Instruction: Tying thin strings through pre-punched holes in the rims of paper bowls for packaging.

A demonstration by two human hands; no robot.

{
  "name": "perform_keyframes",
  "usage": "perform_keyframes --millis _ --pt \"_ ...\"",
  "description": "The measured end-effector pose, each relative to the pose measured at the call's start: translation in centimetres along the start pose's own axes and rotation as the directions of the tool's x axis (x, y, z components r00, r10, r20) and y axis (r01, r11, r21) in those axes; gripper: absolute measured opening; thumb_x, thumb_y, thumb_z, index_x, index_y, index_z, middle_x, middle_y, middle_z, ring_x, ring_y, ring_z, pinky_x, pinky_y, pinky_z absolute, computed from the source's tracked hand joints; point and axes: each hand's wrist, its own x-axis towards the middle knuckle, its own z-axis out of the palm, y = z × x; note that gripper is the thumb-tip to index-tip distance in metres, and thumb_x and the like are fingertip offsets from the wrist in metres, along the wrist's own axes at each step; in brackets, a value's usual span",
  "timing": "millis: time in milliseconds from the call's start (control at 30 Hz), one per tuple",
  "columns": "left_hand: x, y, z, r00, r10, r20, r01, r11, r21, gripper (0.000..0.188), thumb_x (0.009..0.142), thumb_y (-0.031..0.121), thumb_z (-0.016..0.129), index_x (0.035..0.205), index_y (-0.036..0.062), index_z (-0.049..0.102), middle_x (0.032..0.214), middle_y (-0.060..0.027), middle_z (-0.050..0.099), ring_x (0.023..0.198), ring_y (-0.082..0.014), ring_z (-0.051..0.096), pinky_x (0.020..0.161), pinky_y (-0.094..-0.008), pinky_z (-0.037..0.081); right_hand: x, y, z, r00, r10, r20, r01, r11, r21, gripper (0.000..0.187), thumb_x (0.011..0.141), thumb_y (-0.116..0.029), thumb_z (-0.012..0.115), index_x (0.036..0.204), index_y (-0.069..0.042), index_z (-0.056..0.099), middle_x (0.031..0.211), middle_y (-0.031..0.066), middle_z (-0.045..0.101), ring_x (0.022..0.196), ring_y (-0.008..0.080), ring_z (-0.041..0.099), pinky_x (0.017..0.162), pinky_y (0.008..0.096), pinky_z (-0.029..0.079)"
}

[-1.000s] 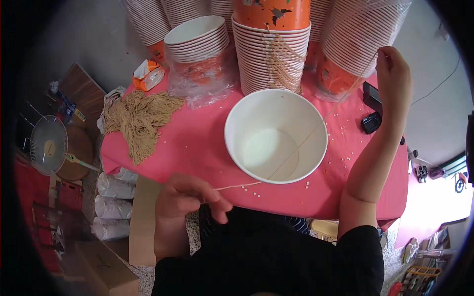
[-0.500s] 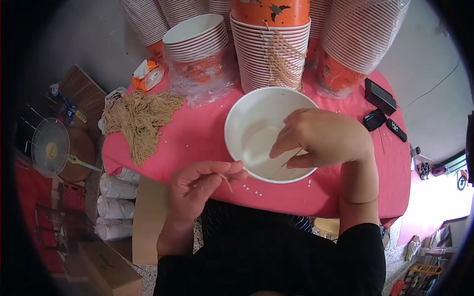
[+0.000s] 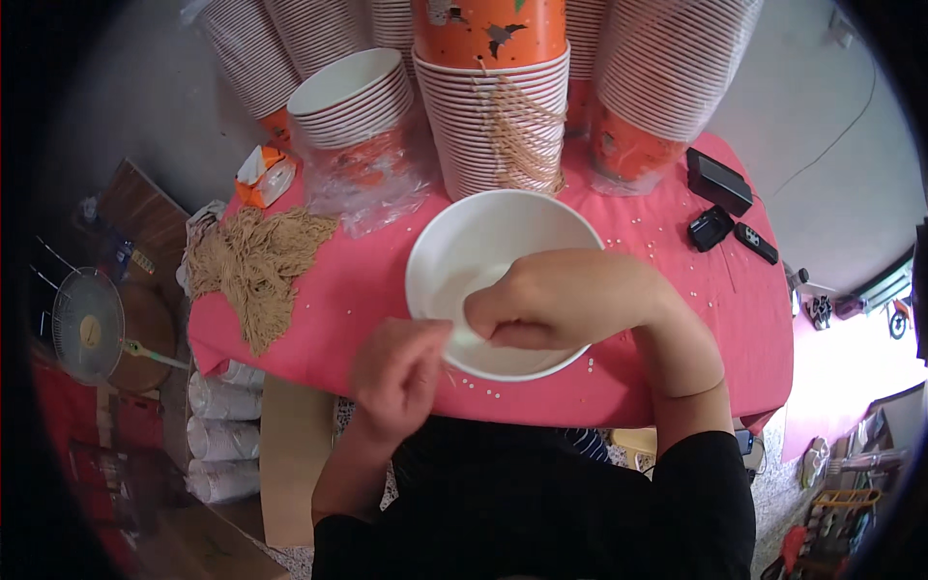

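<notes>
A white paper bucket (image 3: 447, 242) stands tilted at the table's near edge, its mouth facing me. My left hand (image 3: 396, 375) is closed in a pinch at the bucket's near left rim, on the outside. A short end of tan cord (image 3: 450, 377) shows faintly just below those fingertips. My right hand (image 3: 527, 302) reaches over the rim into the bucket, fingers curled closed. The cord inside is hidden behind this hand; the half-second-old picture shows it running from these fingers to the bucket wall.
Behind the bucket rises a nested stack of orange-printed buckets (image 3: 493, 126) with cord loops hanging from it. A heap of tan cords (image 3: 256, 266) lies left. More wrapped buckets (image 3: 353, 121) stand behind. Small white dots (image 3: 480, 390) are scattered on the pink cloth; black devices (image 3: 720, 184) lie right.
My right hand has closed its fingers and sunk deeper into the bucket. My left hand has drawn its fingers in against the rim. The whole view has shifted slightly.
</notes>
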Motion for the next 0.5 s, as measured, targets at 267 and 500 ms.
perform_keyframes --millis 267,500 --pt "0.5 -2.7 -2.3 0.872 -0.487 -0.048 0.426 0.805 -0.412 0.021 0.095 0.0 0.053 0.112 -0.0048 0.064 0.104 -0.0143 0.071 0.071 -0.008 0.057 0.06 -0.0223 0.044 1.1 -1.0 2.2 0.995 -0.081 -0.055 0.083 0.996 0.035 0.009 0.089 -0.01 0.057 0.094 -0.003 0.058 0.081 0.0163 0.064 0.076 0.0374 0.062 0.067 0.0448 0.047" --pt "1.0 0.1 -2.6 0.843 -0.536 -0.038 0.391 0.66 -0.641 0.027 0.096 0.001 0.049 0.12 -0.0064 0.058 0.113 -0.025 0.067 0.068 -0.0112 0.06 0.057 -0.0204 0.043 1.7 -1.2 2.5 0.908 -0.017 -0.418 0.036 0.999 0.038 0.012 0.087 -0.011 0.056 0.097 -0.004 0.06 0.076 0.017 0.067 0.071 0.038 0.066 0.062 0.0469 0.05"
